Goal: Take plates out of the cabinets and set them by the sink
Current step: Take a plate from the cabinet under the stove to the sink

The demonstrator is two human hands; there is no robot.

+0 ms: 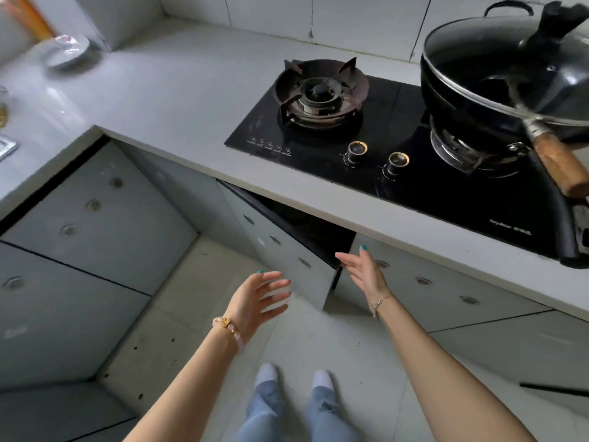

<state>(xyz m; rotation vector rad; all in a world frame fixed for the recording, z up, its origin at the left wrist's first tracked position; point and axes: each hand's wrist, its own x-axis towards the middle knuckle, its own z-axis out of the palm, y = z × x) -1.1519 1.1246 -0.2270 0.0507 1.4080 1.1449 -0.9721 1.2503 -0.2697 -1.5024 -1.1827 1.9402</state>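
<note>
A grey cabinet door (280,250) under the hob stands partly swung out, showing a dark inside where nothing can be made out. My left hand (258,298) is open with fingers spread, just in front of that door's lower edge. My right hand (363,271) is open too, its fingertips close to the door's free edge beside the dark gap. A stack of white plates (67,51) sits on the countertop (178,87) at the far left back corner. A strip of the sink's metal edge (6,148) shows at the left border.
A black glass gas hob (398,148) is set in the counter, with a bare burner (320,94) and a lidded black wok (503,74) whose wooden handle (561,167) juts over the front. Closed grey cabinet doors (92,212) line the left run. My feet stand on the tiled floor (204,314).
</note>
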